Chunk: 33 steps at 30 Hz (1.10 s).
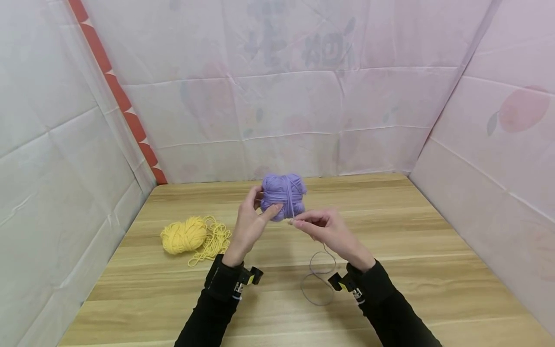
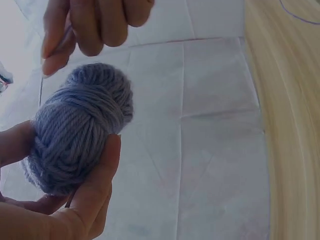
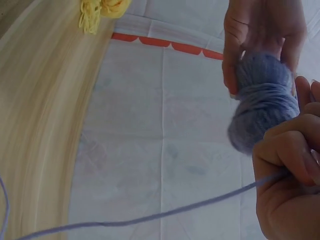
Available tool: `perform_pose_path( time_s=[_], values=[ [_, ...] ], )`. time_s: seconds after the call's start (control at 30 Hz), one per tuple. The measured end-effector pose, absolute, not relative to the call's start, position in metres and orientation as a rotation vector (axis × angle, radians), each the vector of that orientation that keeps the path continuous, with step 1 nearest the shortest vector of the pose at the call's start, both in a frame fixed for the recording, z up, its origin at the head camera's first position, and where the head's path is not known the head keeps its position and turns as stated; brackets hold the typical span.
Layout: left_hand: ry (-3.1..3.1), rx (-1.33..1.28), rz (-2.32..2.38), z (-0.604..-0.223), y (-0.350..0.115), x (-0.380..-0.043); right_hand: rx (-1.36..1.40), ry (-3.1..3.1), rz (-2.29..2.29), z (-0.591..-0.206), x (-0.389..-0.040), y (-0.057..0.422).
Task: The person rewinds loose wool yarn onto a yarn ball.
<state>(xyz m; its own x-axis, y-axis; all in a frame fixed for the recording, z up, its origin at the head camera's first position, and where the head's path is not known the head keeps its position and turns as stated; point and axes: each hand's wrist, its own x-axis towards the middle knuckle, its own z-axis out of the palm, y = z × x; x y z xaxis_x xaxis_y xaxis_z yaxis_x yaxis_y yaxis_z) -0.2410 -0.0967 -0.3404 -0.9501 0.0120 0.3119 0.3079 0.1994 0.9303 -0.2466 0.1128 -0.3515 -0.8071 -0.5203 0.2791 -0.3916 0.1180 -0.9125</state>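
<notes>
Pale wooden table (image 1: 173, 299), grain running across, and on its left sits the yellow yarn ball (image 1: 183, 235), loose yellow strands (image 1: 215, 241) tangled beside it, while nearer the front a purple strand (image 1: 319, 273) curls in loops!

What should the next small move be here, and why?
Probably pass the purple strand around the waist of the purple ball: the right hand pinches the strand beside the ball, the left hand holds the ball above the table, wraps already circle its waist, and more strand lies looped below.

Black sleeves (image 1: 204, 315); black wrist cameras (image 1: 257, 275), yellow patches (image 1: 250, 279), white markings (image 1: 238, 290).
</notes>
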Motion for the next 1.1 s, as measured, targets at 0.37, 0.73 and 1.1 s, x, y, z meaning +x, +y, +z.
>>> perform_pose_path(
  time_s=[0.37, 0.73, 1.1],
  values=[
    [-2.095, -0.362, -2.121, -0.337, -0.099, -0.239, -0.885, 2.225, -1.77, -0.362, -0.255, 0.109],
    [-2.043, -0.606, -2.376, -0.334, -0.106, -0.24, -0.798, 2.03, -1.801, -0.363, -0.267, 0.129],
    [-2.25, -0.91, -2.268, -0.332, -0.115, -0.237, -0.769, 1.955, -1.863, -0.36, -0.27, 0.142]
  ],
)
